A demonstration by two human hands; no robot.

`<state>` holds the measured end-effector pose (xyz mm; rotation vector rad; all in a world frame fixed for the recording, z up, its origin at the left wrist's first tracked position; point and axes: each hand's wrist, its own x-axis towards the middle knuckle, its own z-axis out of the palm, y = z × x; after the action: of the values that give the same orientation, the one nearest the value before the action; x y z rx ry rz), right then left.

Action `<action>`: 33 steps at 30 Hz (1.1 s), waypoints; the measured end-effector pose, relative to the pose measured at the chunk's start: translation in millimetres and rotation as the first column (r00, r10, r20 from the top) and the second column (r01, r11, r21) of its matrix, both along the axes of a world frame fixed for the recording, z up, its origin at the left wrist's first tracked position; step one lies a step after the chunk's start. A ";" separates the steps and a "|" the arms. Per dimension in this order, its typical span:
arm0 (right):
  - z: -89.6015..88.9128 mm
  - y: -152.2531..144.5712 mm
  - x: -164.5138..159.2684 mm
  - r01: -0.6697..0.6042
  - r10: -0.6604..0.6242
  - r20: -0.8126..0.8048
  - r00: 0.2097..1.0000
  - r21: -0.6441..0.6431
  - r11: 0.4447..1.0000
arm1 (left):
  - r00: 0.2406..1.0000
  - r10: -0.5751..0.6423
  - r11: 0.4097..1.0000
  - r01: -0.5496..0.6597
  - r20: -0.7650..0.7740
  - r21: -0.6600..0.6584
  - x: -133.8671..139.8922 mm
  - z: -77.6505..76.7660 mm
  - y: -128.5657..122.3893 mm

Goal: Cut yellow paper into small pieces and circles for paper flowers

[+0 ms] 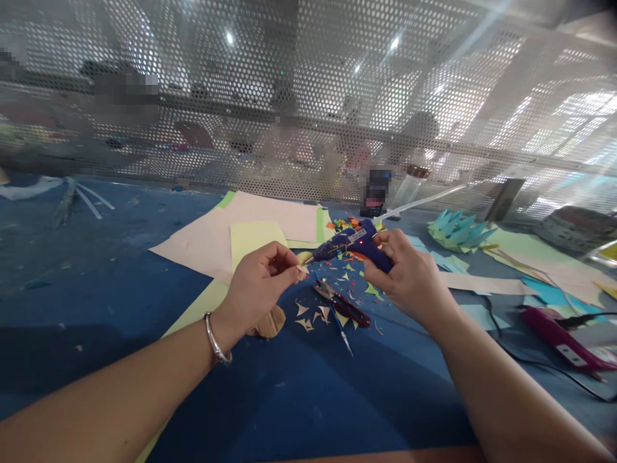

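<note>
Far-left corner of the blue worktop [284, 411]: we see white strips [33, 188]. Right of that, toward the far edge, a pale pink sheet [193, 247] lies over green paper, with a yellow-green sheet [258, 238] overlapping it. Our left hand [263, 276], bracelet [216, 341] on the wrist, pinches a small paper piece [303, 270] between thumb and fingers, above the worktop's middle. Under that hand, nearer the near edge, lies a brown cardboard piece [270, 323]. Then pale paper scraps [305, 325], a slim blue tool [342, 334] and dark red-handled snips [354, 310], all lying flat. Our right hand [405, 276] is wrapped around the handle of a dark blue glue gun [354, 238], red light on, nozzle pointing left at the paper piece; we can't tell if they touch. A clear glue stick [424, 202] sticks out the back. Behind it, by the far edge, stands a jar [409, 190]. Further right: a blue-green paper flower [457, 233], a pink paper strip [486, 283], and a magenta power strip [554, 331] toward the right edge.
</note>
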<state>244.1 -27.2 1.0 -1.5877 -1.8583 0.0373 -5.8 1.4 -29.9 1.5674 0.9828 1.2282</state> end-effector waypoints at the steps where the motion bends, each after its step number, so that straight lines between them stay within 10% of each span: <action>1: 0.3 -0.2 -0.2 0.003 -0.003 0.001 1.000 -0.001 1.000 | 1.000 0.002 1.000 -0.002 0.000 -0.001 0.1 0.4 -0.1; 33: -1.5 10.8 12.1 0.180 -0.177 0.070 0.982 -0.043 0.983 | 0.990 0.014 0.999 -0.010 0.140 -0.031 3.0 2.7 -1.4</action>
<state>256.2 -16.3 -0.5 -1.8041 -1.7689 -0.0498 -2.8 0.1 -27.2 1.4334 0.9170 1.3076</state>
